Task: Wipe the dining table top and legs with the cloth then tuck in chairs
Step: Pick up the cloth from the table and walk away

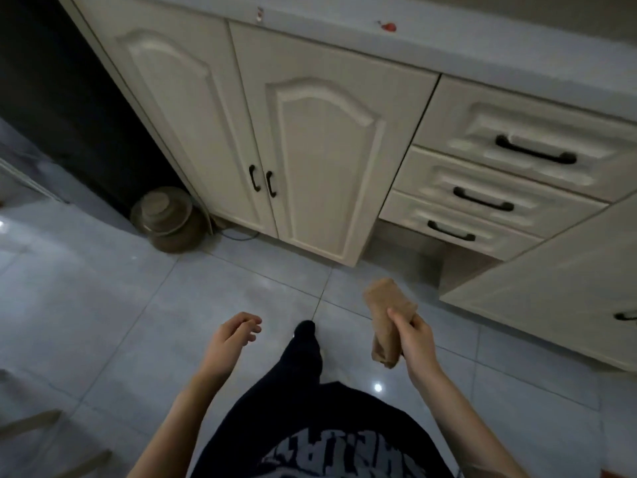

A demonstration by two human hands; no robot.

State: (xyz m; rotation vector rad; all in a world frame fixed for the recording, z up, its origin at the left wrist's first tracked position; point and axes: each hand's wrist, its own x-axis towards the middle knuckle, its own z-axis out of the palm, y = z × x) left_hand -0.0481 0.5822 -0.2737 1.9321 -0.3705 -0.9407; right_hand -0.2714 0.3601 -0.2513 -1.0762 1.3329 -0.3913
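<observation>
A folded brown cloth point(387, 312) is held in my right hand point(413, 343), fingers and thumb curled round its middle, at waist height over the tiled floor. My left hand point(231, 339) hangs empty to the left of my leg, its fingers loosely curled. Pale wooden bars, perhaps part of a chair point(31, 422), show at the lower left edge. The dining table is not in view.
Cream kitchen cabinets point(324, 160) with black handles stand ahead, and three drawers point(482, 198) sit to their right. A brown lidded pot point(165, 219) stands on the floor at the cabinet's left corner. Grey glossy floor tiles point(172, 305) stretch between me and the cabinets.
</observation>
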